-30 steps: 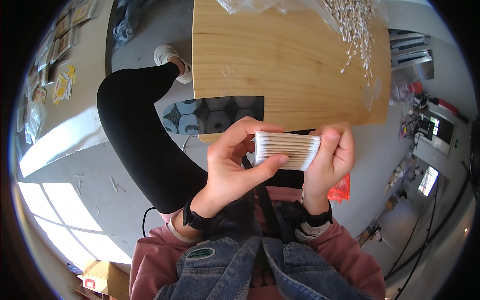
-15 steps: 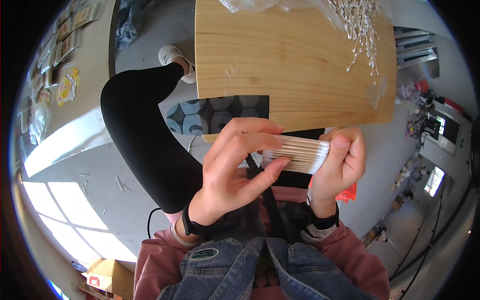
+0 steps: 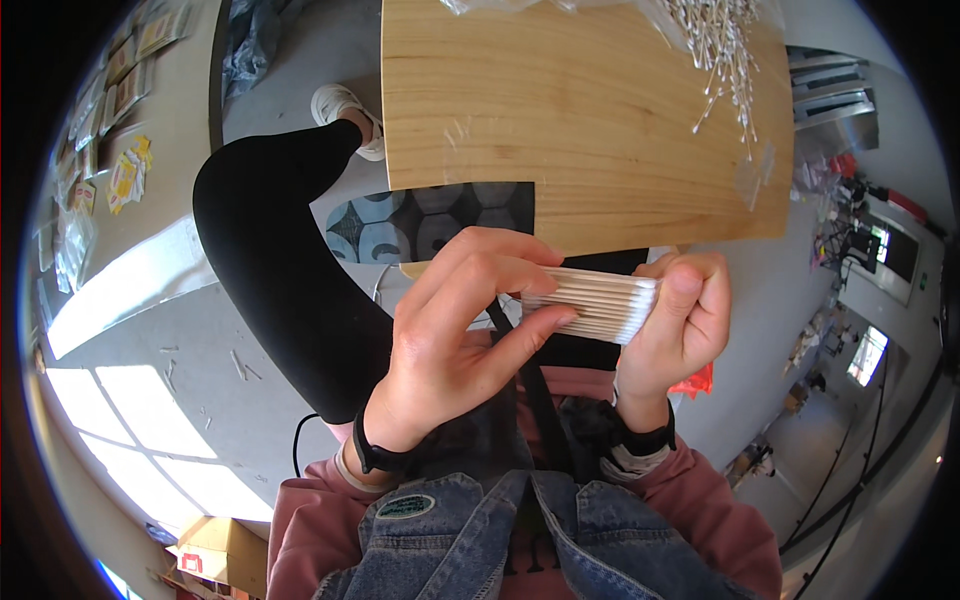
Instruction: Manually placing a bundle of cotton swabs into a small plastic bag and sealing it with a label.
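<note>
A flat bundle of cotton swabs (image 3: 597, 306) with pale wooden sticks and white tips spans the gap between my hands, above my lap at the table's near edge. My left hand (image 3: 440, 335) pinches its left end, fingers along the top and thumb underneath, hiding most of the tips there. At the other end, my right hand (image 3: 685, 318) is closed around the white tips, thumb on the near side. Whether a clear wrapper surrounds the sticks is hard to make out.
The wooden table (image 3: 590, 130) lies just beyond my hands. A loose heap of cotton swabs (image 3: 728, 65) sits at its far right, beside clear plastic film (image 3: 560, 8). Packets (image 3: 125, 92) and yellow cards (image 3: 128, 178) lie on the left surface. A cardboard box (image 3: 228, 552) stands lower left.
My left hand has shifted slightly left along the bundle, while my right hand keeps its grip in nearly the same place. The whole view has moved a little.
</note>
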`<action>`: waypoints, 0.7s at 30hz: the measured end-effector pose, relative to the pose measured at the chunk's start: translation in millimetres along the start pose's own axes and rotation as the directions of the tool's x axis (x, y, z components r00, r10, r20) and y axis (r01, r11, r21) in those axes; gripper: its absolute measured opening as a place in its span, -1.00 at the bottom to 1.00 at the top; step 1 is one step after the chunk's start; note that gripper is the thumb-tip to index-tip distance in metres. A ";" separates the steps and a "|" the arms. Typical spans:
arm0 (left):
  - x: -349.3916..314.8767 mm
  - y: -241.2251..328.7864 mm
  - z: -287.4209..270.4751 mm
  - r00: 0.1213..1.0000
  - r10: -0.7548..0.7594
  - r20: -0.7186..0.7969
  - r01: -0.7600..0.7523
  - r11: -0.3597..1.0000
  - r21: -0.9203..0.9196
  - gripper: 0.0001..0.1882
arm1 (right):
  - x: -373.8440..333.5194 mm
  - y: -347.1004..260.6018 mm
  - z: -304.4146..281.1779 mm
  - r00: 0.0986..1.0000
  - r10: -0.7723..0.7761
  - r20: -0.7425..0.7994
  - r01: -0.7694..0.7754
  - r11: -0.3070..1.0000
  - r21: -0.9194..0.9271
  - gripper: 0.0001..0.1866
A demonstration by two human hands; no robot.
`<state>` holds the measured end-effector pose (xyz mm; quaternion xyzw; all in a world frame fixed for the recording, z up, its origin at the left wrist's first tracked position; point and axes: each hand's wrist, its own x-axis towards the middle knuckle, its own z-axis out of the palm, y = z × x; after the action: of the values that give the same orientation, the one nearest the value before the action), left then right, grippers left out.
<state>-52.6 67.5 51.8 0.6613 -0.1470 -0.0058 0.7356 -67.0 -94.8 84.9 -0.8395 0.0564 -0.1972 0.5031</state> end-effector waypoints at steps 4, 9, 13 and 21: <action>-0.1 -2.2 0.3 0.999 0.037 -0.009 -0.037 0.999 0.006 -0.67 | -2.0 5.2 -0.4 1.000 -0.013 -0.011 0.013 1.000 0.001 -0.69; -0.7 6.0 5.0 0.993 -0.093 -0.070 0.075 0.970 -0.231 -0.65 | -3.8 5.5 -1.6 0.989 -0.142 0.034 0.131 0.966 0.223 -0.72; 0.4 4.2 -2.4 0.999 0.023 0.043 -0.016 0.989 -0.147 -0.71 | -5.4 1.4 -1.9 0.980 -0.191 0.053 0.177 0.964 0.201 -0.68; 3.3 1.1 -0.8 0.985 0.161 0.064 -0.159 0.986 -0.041 -0.77 | -6.6 6.9 -4.4 0.974 -0.226 0.005 0.221 0.959 0.176 -0.64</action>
<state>-49.4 67.8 53.5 0.6334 -0.2243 0.0283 0.7401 -74.1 -99.9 78.9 -0.7956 -0.0625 -0.2463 0.5500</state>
